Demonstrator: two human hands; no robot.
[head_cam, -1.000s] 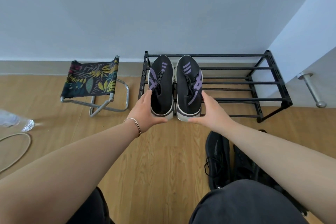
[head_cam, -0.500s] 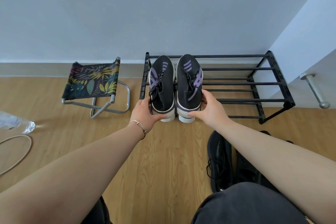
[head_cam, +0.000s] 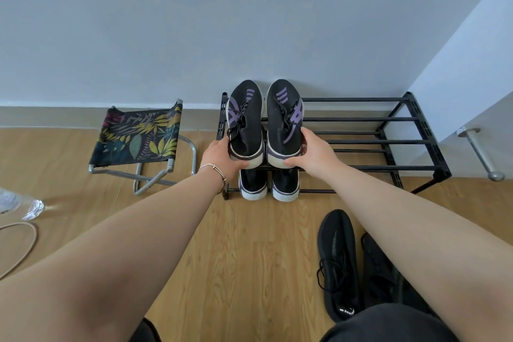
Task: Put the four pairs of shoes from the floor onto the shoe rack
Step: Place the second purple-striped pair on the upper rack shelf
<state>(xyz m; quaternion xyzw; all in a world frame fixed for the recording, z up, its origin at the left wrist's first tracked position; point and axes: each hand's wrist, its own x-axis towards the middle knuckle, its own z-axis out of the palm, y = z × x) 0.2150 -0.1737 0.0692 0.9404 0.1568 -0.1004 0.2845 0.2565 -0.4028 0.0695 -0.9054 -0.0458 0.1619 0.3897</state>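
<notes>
A black two-tier shoe rack (head_cam: 388,166) stands against the wall. A pair of black shoes with purple stripes rests on the left end of its top tier. My left hand (head_cam: 222,157) grips the heel of the left shoe (head_cam: 245,125). My right hand (head_cam: 311,155) grips the heel of the right shoe (head_cam: 284,122). A second similar pair (head_cam: 269,187) sits on the lower tier right below, heels facing me. An all-black pair (head_cam: 337,261) lies on the floor at the lower right, partly hidden by my right arm.
A folding stool (head_cam: 138,139) with leaf-print fabric stands left of the rack. A plastic bottle (head_cam: 19,204) and a thin hoop (head_cam: 19,247) lie at the far left. A metal door stop (head_cam: 481,153) juts out at the right. Wooden floor (head_cam: 249,258) stretches in front.
Both hands have carried the purple-striped pair forward onto the rack's top tier. The view has shifted so the pair on the lower tier now shows below them.
</notes>
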